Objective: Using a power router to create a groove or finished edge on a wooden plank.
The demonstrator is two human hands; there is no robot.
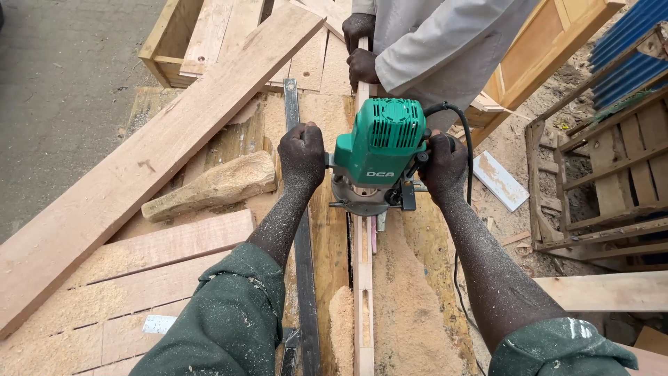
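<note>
A green electric router [379, 150] sits on a narrow wooden strip [362, 292] that runs away from me along the workbench. My left hand [302, 157] grips the router's left handle. My right hand [444, 163] grips its right handle, beside the black power cord [467, 150]. Both forearms are dusted with sawdust. At the far end, another person in a white garment holds the strip with both hands [362, 52].
A black metal bar [303, 257] lies parallel to the strip on its left. A long plank [149, 157] slants across the left, with a rough wood chunk [212, 186] beside it. Sawdust piles [403, 299] cover the bench. Wooden frames [605, 174] stand at right.
</note>
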